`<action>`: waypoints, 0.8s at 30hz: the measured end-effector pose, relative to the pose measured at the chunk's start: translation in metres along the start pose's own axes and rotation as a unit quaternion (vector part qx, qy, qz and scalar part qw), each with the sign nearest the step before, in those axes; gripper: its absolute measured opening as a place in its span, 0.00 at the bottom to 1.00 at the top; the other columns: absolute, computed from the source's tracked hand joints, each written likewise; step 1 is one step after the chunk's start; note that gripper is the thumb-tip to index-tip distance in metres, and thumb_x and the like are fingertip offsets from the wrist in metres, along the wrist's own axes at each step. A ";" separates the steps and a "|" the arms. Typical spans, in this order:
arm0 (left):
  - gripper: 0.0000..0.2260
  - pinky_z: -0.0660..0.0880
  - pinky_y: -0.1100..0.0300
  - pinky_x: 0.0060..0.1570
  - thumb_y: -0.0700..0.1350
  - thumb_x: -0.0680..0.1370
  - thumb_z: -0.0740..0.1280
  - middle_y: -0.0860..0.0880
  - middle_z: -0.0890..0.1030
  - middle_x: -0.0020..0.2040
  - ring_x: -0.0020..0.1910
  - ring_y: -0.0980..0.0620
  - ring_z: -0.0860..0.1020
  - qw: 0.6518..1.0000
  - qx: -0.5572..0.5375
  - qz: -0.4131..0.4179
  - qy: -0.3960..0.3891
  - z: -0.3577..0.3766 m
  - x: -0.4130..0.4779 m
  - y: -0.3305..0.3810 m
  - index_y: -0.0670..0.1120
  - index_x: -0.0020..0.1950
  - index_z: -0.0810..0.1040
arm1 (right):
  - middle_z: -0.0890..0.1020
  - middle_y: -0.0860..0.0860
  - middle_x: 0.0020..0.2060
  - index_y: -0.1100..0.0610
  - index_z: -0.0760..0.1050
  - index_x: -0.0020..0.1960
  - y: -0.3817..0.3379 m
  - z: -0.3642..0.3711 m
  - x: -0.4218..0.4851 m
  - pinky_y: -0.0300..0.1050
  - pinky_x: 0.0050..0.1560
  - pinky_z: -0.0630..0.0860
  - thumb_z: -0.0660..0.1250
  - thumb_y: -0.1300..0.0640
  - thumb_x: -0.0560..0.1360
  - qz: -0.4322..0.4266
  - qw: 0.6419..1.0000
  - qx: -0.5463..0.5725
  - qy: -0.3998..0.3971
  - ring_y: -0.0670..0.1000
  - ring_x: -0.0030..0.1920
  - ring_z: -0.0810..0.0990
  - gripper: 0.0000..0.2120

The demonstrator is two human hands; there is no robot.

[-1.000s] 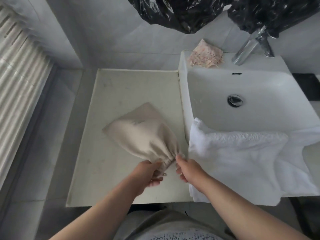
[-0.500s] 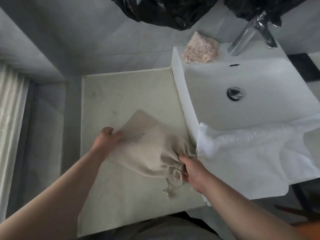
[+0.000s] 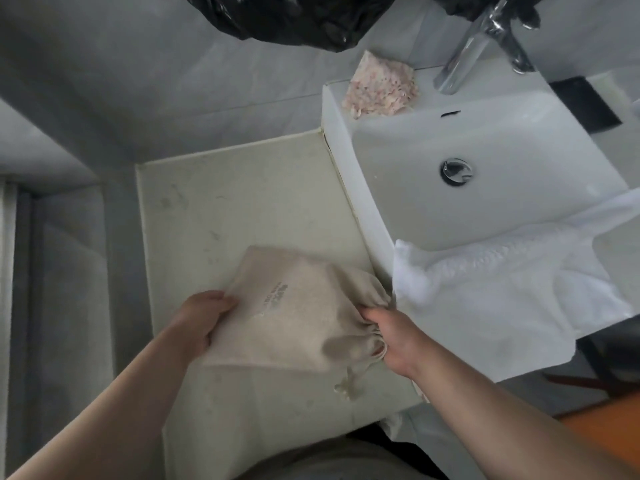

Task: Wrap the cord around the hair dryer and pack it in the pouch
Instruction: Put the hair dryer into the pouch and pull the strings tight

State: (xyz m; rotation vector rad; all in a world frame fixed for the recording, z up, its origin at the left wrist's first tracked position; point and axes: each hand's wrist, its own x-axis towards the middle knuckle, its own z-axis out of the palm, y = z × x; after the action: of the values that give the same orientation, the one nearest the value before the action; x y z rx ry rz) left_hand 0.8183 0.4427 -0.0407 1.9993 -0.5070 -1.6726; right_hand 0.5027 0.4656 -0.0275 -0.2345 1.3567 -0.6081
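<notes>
A beige cloth pouch [image 3: 294, 313] sits bulging over the counter [image 3: 242, 202], near its right edge, just beside the sink [image 3: 502, 140]. The left hand [image 3: 201, 320] grips the pouch's closed bottom corner, fingers curled over the cloth. The right hand [image 3: 391, 337] is clenched on the gathered, cinched mouth of the pouch, and the drawstring ends [image 3: 349, 382] dangle below it toward the counter's front edge. The hair dryer itself is hidden. A white towel [image 3: 502, 299] drapes over the sink's front rim, close to the right hand. A pinkish cloth [image 3: 381, 86] lies on the sink's back left corner, next to the tap [image 3: 467, 53].
</notes>
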 end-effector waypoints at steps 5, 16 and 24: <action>0.03 0.79 0.58 0.27 0.35 0.78 0.65 0.41 0.83 0.34 0.27 0.47 0.81 0.996 -0.082 0.040 0.020 0.012 -0.034 0.000 0.38 0.48 0.79 | 0.84 0.61 0.56 0.62 0.78 0.62 -0.002 -0.011 -0.015 0.57 0.60 0.78 0.67 0.61 0.76 -0.036 0.999 -0.011 -0.026 0.60 0.56 0.83 0.15; 0.07 0.75 0.50 0.40 0.47 0.77 0.70 0.46 0.82 0.36 0.35 0.46 0.78 0.977 -0.020 0.201 0.067 0.058 -0.142 -0.004 0.46 0.42 0.82 | 0.84 0.61 0.54 0.62 0.79 0.60 -0.012 -0.071 -0.093 0.58 0.57 0.74 0.68 0.57 0.76 -0.141 0.986 -0.028 -0.080 0.61 0.56 0.83 0.15; 0.11 0.74 0.50 0.40 0.46 0.76 0.72 0.42 0.80 0.37 0.37 0.45 0.77 0.964 -0.054 0.253 0.054 0.172 -0.212 -0.022 0.37 0.46 0.79 | 0.86 0.56 0.52 0.58 0.80 0.59 -0.012 -0.182 -0.162 0.55 0.56 0.78 0.68 0.57 0.76 -0.227 0.973 -0.024 -0.044 0.57 0.55 0.84 0.12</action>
State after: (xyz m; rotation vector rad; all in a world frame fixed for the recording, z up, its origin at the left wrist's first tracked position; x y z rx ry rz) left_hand 0.6097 0.5588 0.0938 1.6868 -0.7910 -1.2416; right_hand 0.3106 0.5762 0.0752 -0.6152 1.2385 -0.9345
